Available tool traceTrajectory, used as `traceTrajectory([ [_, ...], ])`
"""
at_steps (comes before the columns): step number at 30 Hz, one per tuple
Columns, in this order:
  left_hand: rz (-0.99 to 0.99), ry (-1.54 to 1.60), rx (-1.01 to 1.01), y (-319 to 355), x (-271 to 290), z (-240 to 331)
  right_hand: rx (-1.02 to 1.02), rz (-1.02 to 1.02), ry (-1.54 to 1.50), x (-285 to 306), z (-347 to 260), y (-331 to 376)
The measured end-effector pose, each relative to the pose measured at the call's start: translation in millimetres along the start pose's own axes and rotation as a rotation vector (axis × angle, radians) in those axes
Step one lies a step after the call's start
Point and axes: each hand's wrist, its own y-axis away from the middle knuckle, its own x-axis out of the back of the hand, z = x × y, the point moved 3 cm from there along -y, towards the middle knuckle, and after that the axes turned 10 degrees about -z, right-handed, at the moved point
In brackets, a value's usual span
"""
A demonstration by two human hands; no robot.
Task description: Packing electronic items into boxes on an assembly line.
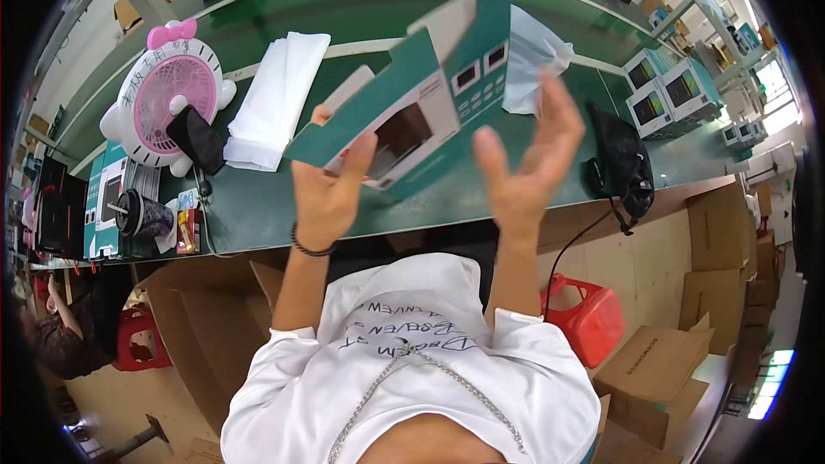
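Observation:
My left hand (pixel 331 198) grips the lower left flap of a teal and white carton box (pixel 430 94) with a picture of an appliance on it. The box is partly unfolded and held tilted in the air above the green workbench (pixel 361 9). My right hand (pixel 528 163) is raised just right of the box with its fingers spread and nothing in it. Whether its fingertips touch the box edge I cannot tell. A white plastic bag (pixel 533 51) lies on the bench behind the box.
On the bench stand a pink and white fan (pixel 168 90) with a black phone (pixel 196 139) against it, a stack of white sheets (pixel 275 99), a black bag (pixel 623 163) and closed teal boxes (pixel 666 94). A red stool (pixel 589 314) and brown cartons (pixel 657 365) are below. Another person (pixel 60 335) sits at left.

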Motion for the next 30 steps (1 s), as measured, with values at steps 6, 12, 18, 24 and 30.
traceTrajectory([
  [6, -0.065, -0.097, -0.322, -7, 0, 10, -0.320, -0.098, -0.193, -6, 18, -38],
  [12, -0.059, -0.057, -0.403, -25, -18, 26, -0.115, 0.145, 0.083, -1, -1, -54],
  [18, -0.241, 0.034, -0.513, -47, -24, 26, -0.081, 0.001, -0.201, 10, 7, -56],
  [24, -0.092, 0.119, -0.264, -53, -20, 9, -0.267, -0.168, -0.648, -7, 2, -22],
  [30, -0.057, 0.048, -0.308, -54, -22, 10, -0.071, 0.019, -0.419, -21, 11, -17],
])
